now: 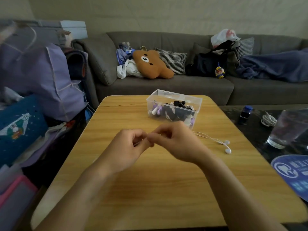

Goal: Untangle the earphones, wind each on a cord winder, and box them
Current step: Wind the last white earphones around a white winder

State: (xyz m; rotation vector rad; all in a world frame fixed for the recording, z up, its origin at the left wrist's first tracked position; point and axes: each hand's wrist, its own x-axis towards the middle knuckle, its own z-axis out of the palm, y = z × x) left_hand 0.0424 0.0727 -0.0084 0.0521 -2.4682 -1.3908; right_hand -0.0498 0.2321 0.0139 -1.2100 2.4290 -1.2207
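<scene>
Grey sofa [166, 84] fills the upper half of the frame, with a brown bear cushion [150, 64] at upper centre. Below it we see the wooden table [150, 189] taking the centre and bottom. Purple bags [41, 77] pile up at the left edge. A drinking glass [286, 129] stands at right on a dark side surface.

Clear plastic box [173, 105] sits at the table's far side, centre frame, holding wound earphones in black, white and purple. We see both hands meeting mid-frame over the table, just below the box: left hand [128, 147] and right hand [176, 142], fingers curled, fingertips touching each other. They seem to pinch something thin between them, probably the cord, but motion blur hides it, so we cannot tell what the grip holds.

White earphones [226, 145] lie on the table right of centre, cord running from under the right hand to the two buds
</scene>
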